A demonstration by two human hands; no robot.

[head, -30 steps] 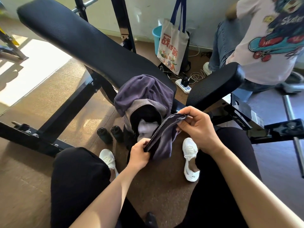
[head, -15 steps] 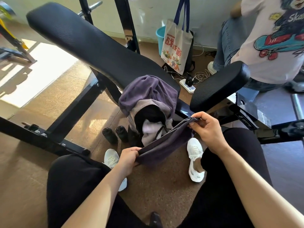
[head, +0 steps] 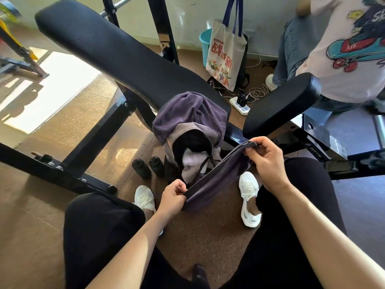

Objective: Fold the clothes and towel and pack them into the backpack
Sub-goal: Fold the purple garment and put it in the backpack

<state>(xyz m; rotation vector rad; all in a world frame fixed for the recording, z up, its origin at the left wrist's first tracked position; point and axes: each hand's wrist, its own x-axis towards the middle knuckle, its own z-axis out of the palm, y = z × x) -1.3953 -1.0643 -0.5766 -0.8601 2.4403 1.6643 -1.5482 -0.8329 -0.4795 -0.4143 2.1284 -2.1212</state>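
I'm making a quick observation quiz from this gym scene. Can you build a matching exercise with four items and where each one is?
Items:
1. folded purple cloth
2. backpack
3. two black bottles
4. tote bag

Places:
A. standing on the floor left of the backpack
B. hanging near the wall beside a blue bucket
C. stretched between the left hand and right hand
D. open on the floor against the bench, purple garment draped over its top

Pairs: 1-C, 2-D, 3-A, 4-B
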